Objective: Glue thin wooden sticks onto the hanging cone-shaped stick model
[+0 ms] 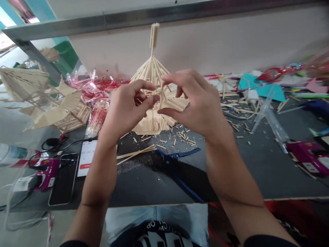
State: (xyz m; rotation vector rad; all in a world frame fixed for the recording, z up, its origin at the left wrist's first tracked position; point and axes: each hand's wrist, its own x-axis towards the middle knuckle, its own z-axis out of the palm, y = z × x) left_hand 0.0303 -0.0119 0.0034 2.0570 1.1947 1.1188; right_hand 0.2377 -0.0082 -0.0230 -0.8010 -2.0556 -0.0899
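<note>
A pale model building of thin wooden sticks (146, 125) stands behind my hands, with a sloped stick roof and a bundle of sticks upright at its peak. Between the thumb and index finger of my right hand (196, 99) a short wooden stick (161, 99) stands nearly upright, spanning them end to end. Close to its left side, my left hand (131, 103) has curled fingers, thumb and index slightly apart. Whether its tips touch the stick I cannot tell. My hands hide parts of the roof and platform.
Blue-handled cutters (177, 171) lie in front, near loose long sticks (136, 153) and cut bits (186, 137). A second stick model (69, 109), two phones (64, 178) (87, 154) and a purple power adapter (47, 173) are left. Plastic tubes (273, 123) and another purple adapter (308, 156) lie right.
</note>
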